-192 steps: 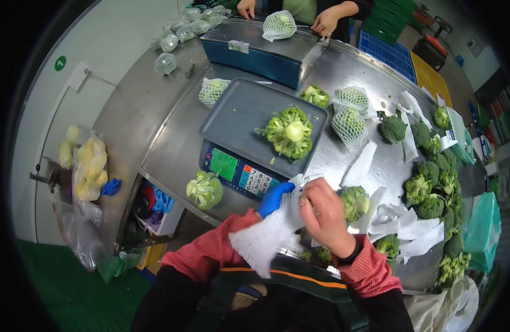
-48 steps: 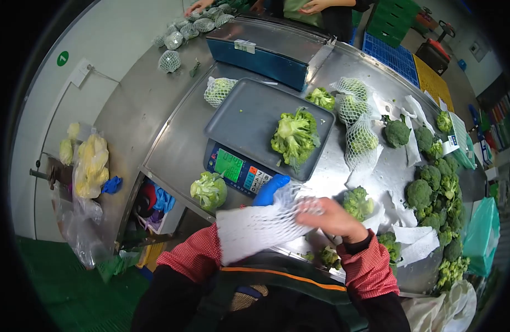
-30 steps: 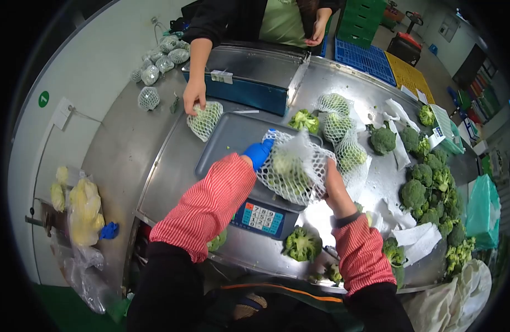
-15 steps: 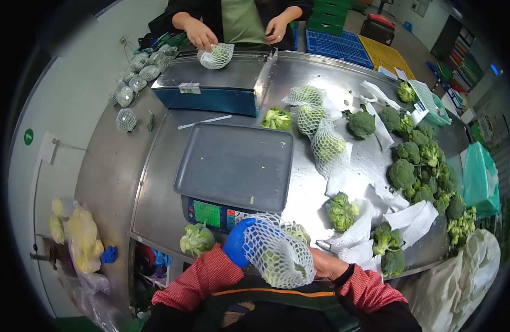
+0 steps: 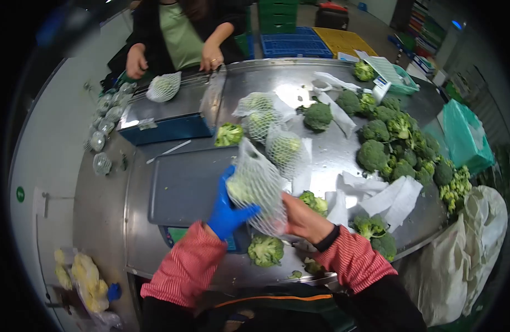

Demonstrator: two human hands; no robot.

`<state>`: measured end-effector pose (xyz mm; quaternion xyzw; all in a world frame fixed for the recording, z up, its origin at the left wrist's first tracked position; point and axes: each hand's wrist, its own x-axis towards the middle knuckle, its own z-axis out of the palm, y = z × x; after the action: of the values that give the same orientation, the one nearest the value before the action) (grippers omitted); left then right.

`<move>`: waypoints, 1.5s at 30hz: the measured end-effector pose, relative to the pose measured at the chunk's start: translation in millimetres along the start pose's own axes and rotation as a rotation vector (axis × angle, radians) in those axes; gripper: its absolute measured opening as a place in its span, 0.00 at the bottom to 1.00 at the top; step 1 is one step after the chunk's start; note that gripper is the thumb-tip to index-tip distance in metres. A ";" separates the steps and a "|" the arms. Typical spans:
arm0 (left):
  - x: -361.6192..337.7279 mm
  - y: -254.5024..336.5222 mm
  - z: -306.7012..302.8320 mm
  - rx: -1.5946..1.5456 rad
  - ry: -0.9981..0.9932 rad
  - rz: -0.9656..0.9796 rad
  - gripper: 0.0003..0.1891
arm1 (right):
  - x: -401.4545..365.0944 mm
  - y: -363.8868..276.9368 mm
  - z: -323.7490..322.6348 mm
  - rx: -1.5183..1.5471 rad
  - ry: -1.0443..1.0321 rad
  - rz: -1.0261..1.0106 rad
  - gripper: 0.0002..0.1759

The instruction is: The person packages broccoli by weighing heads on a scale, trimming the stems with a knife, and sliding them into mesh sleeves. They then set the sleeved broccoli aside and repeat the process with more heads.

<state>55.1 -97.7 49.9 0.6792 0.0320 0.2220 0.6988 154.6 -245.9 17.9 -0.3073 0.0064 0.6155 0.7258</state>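
1. The netted broccoli head [image 5: 254, 191] is held up beside the scale tray [image 5: 180, 182], overlapping its right side in view. The tray could be knocked if the head were swung left.
2. It is clasped by the gloved left hand [image 5: 224, 209]; if mainly loose mesh were pinched, the head could be let slip inside.
3. Its lower right side is held by the bare right hand [image 5: 307, 218]; the net could be torn by uneven pulling.
4. A loose head [image 5: 266, 250], lying near the front edge, could be nudged off by a sleeve.
5. At far left, wrapped produce [image 5: 102, 164] is set on the steel table [image 5: 144, 243].
6. Farther back, a metal box [image 5: 166, 130] is attended by a co-worker [image 5: 180, 30].
7. Behind the table, green crates [image 5: 277, 16] are stacked beside blue and yellow pallets [image 5: 343, 40].
8. At right, broccoli [image 5: 399, 124] is heaped, flanked by a teal bag [image 5: 468, 135].
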 end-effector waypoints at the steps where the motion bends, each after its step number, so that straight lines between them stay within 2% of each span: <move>1: 17.3 -15.0 -10.1 -0.064 0.001 -0.073 0.37 | 2.8 -15.2 3.7 -0.055 0.011 -0.003 0.26; 2: 38.1 -27.5 -19.7 -0.123 -0.002 -0.144 0.35 | 5.1 -34.7 9.8 -0.110 0.021 -0.010 0.27; 5: 95.0 -52.0 -31.9 -0.556 0.096 -0.348 0.32 | 18.4 -63.6 5.4 -0.312 0.048 -0.056 0.30; 6: 115.0 -57.0 -34.8 -0.594 0.083 -0.329 0.28 | 22.3 -73.4 0.0 -0.389 0.060 -0.077 0.31; 7: 138.0 -63.9 -41.7 -0.593 0.134 -0.364 0.28 | 20.9 -85.1 -4.0 -0.495 0.017 -0.014 0.31; 8: 158.8 -68.2 -46.9 -0.488 0.221 -0.343 0.27 | 13.8 -93.0 -7.2 -0.635 0.024 -0.081 0.28; 10: 208.0 -92.5 -71.7 -0.329 0.350 -0.297 0.23 | -0.2 -101.2 -34.0 -1.179 0.212 -0.489 0.23; 12: 253.8 -136.2 -104.0 -0.050 0.470 -0.128 0.30 | -21.5 -112.1 -80.8 -1.744 0.712 -0.944 0.24; 13: 277.0 -169.3 -125.8 0.107 0.563 -0.093 0.33 | -38.1 -129.1 -96.1 -1.945 0.878 -0.789 0.27; 14: 295.6 -196.0 -143.3 0.241 0.569 -0.113 0.34 | -53.6 -149.6 -111.1 -2.130 1.042 -0.610 0.30; 16: 323.9 -237.9 -165.8 0.512 0.584 -0.151 0.38 | -74.4 -180.2 -147.6 -2.247 1.262 -0.380 0.37; 17: 331.4 -249.5 -167.9 0.375 0.493 -0.244 0.42 | -82.2 -188.3 -166.0 -2.386 1.340 -0.343 0.39; 19: 333.1 -248.9 -155.7 0.337 0.572 -0.360 0.43 | -89.1 -199.7 -202.6 -2.665 1.489 -0.261 0.44; 20: 329.8 -246.9 -150.6 0.319 0.615 -0.420 0.43 | -86.8 -201.2 -222.2 -2.694 1.534 -0.247 0.45; 21: 335.7 -280.3 -178.2 0.452 0.517 -0.317 0.42 | -81.5 -199.7 -242.8 -2.720 1.577 -0.232 0.47; 22: 320.2 -254.1 -145.7 0.637 0.448 -0.198 0.40 | -77.6 -198.4 -253.6 -2.743 1.623 -0.218 0.49; 24: 285.5 -189.8 -70.2 1.025 0.371 0.069 0.35 | -85.7 -202.8 -236.0 -2.391 1.480 -0.263 0.48; 26: 243.3 -161.1 -7.7 0.308 0.134 -0.045 0.28 | -92.4 -204.6 -229.8 -2.099 1.386 -0.355 0.46; 27: 220.0 -142.9 15.8 0.226 -0.016 -0.212 0.25 | -92.4 -202.0 -221.9 -1.853 1.409 -0.376 0.43; 28: 197.5 -128.4 35.6 0.139 -0.164 -0.375 0.23 | -93.1 -198.7 -218.3 -1.631 1.266 -0.446 0.43; 30: 153.8 -116.2 66.7 0.002 -0.306 -0.518 0.25 | -93.9 -195.4 -210.9 -1.191 0.971 -0.549 0.42; 31: 136.6 -107.0 78.1 -0.053 -0.326 -0.527 0.29 | -95.3 -185.0 -186.2 -0.836 0.725 -0.518 0.40; 32: 121.1 -99.1 86.2 -0.106 -0.345 -0.535 0.33 | -95.9 -172.4 -177.4 -0.696 0.630 -0.407 0.38; 34: 96.3 -95.1 94.8 -0.108 -0.304 -0.471 0.43 | -86.3 -138.9 -156.2 -0.117 0.154 -0.405 0.36; 35: 87.1 -88.3 97.3 -0.202 -0.262 -0.491 0.51 | -81.5 -123.7 -144.0 -0.083 0.083 -0.387 0.37; 36: 76.0 -80.1 99.7 -0.207 -0.229 -0.430 0.52 | -77.7 -111.3 -130.7 -0.048 0.013 -0.372 0.38; 37: 65.0 -73.1 102.1 -0.213 -0.200 -0.368 0.54 | -76.5 -103.0 -115.0 -0.180 0.096 -0.363 0.40; 38: 55.8 -68.7 104.4 -0.216 -0.172 -0.305 0.55 | -72.9 -94.4 -108.6 -0.225 0.164 -0.307 0.37; 39: 48.0 -71.2 105.6 -0.169 -0.208 -0.137 0.56 | -73.6 -85.5 -95.0 -0.380 0.292 -0.286 0.36; 40: 41.5 -70.1 103.1 -0.176 -0.183 -0.160 0.55 | -77.0 -77.5 -79.0 -0.535 0.415 -0.262 0.35; 42: 33.5 -65.9 93.6 -0.189 -0.130 -0.201 0.53 | -79.2 -65.5 -57.7 -0.612 0.428 -0.271 0.32; 43: 28.8 -55.6 87.1 -0.289 -0.096 -0.273 0.46 | -79.9 -59.6 -49.2 -0.651 0.433 -0.275 0.31; 45: 18.3 -55.3 71.4 -0.617 -0.054 -0.403 0.42 | -83.2 -49.9 -37.5 -0.651 0.358 -0.315 0.29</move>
<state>111.1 -156.9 6.8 0.4221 0.0780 0.0613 0.9011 193.1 -339.6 41.6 -0.6206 -0.1098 0.4035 0.6633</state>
